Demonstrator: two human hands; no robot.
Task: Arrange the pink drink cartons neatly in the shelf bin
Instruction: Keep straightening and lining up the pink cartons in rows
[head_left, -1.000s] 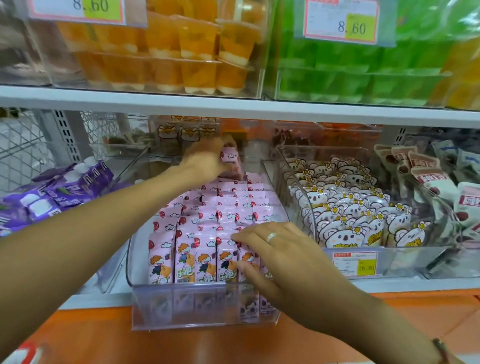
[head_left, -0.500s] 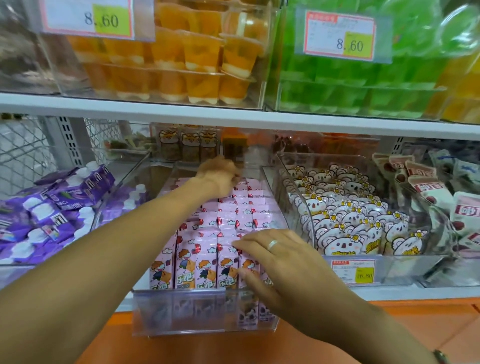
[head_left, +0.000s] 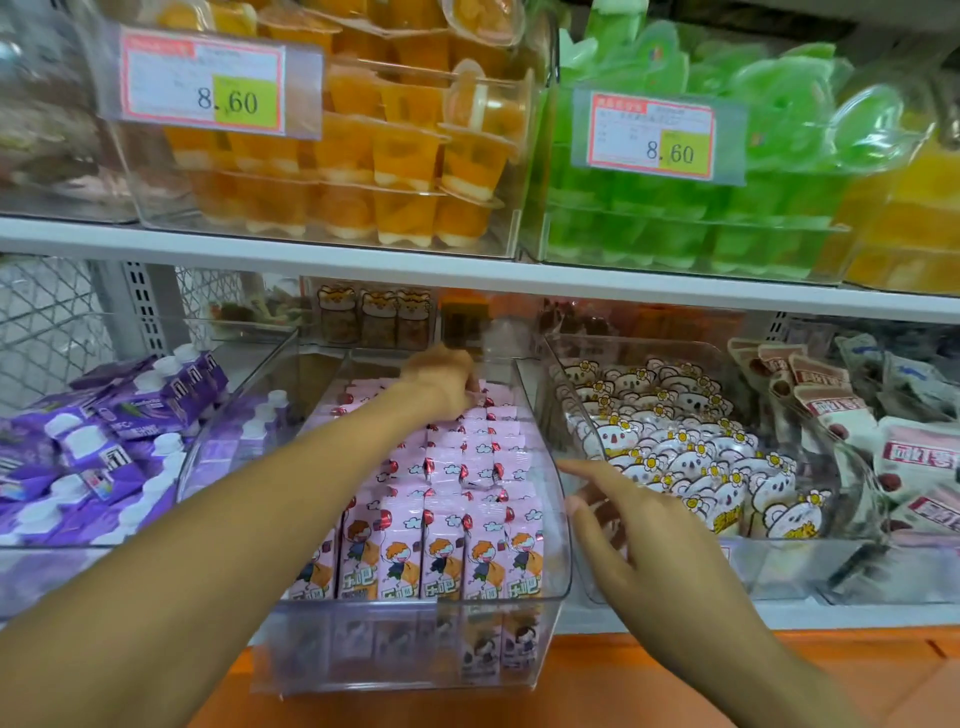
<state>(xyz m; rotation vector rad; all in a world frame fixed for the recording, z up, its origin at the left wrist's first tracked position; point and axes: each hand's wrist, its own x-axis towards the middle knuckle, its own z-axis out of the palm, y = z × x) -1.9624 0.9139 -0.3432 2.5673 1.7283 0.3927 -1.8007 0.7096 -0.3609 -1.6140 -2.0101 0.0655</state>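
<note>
Head view, right hand (head_left: 639, 540): fingers (head_left: 587, 470) spread apart, holding nothing, just off the right wall of the clear shelf bin (head_left: 415, 649).
Shelf bin: pink drink cartons (head_left: 447, 551) upright in rows, filling it from front to rear.
Left hand (head_left: 441, 382): at the bin's rear, fingers curled down onto the back cartons; whether they grip one cannot be told.
Left of left fingers: bin of purple bottles (head_left: 104, 441).
Right of right fingers: bin of koala pouches (head_left: 691, 457).
Upper shelf: orange jelly cups (head_left: 363, 156), green jelly cups (head_left: 675, 218).
</note>
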